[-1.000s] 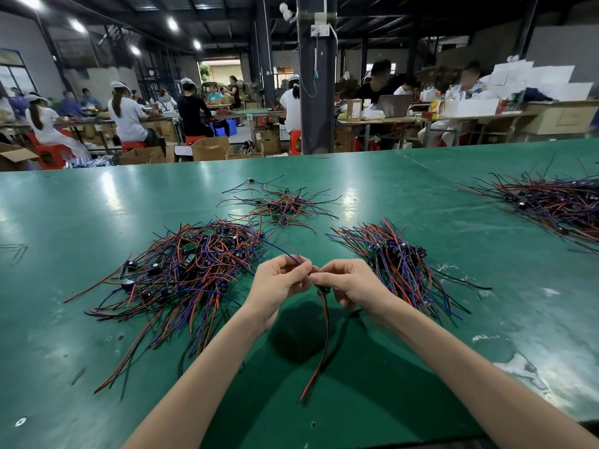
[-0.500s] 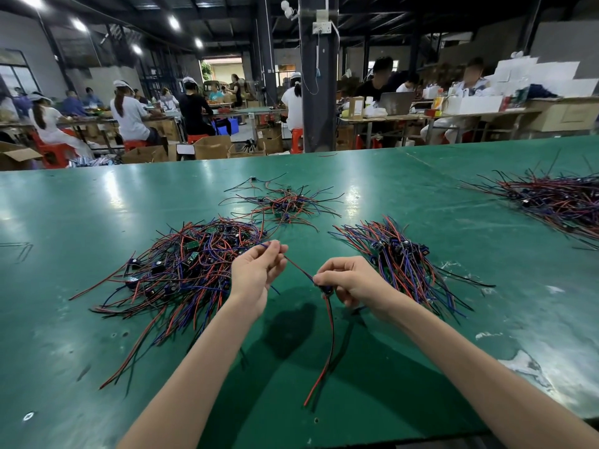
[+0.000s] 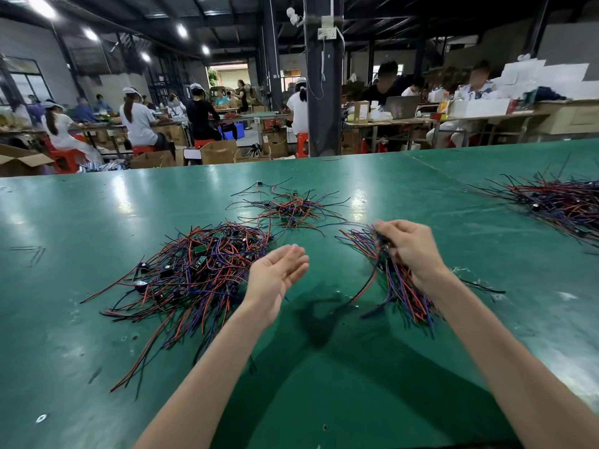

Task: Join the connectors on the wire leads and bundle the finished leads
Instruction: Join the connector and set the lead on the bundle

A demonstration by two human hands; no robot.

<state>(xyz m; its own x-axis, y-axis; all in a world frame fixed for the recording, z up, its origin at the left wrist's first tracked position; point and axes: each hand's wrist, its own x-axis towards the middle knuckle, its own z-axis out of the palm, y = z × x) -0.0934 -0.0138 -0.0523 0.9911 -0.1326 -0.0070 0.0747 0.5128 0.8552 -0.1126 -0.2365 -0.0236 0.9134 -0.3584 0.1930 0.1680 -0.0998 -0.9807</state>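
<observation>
Gripped the top of the near-right heap of leads (image 3: 400, 288) in the curled grip of the right hand (image 3: 409, 248); held the left hand (image 3: 275, 274) spread, palm up, empty, beside the large near-left heap (image 3: 194, 270) on the bench (image 3: 97, 209). Judged far from finished: saw no tied bundle.

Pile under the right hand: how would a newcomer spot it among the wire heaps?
On the green table, look right of centre, nearest the person. The pile is gripped at its far end by the right hand, and unlike the tangled left heap, its leads lie roughly parallel, fanning toward the person.
</observation>
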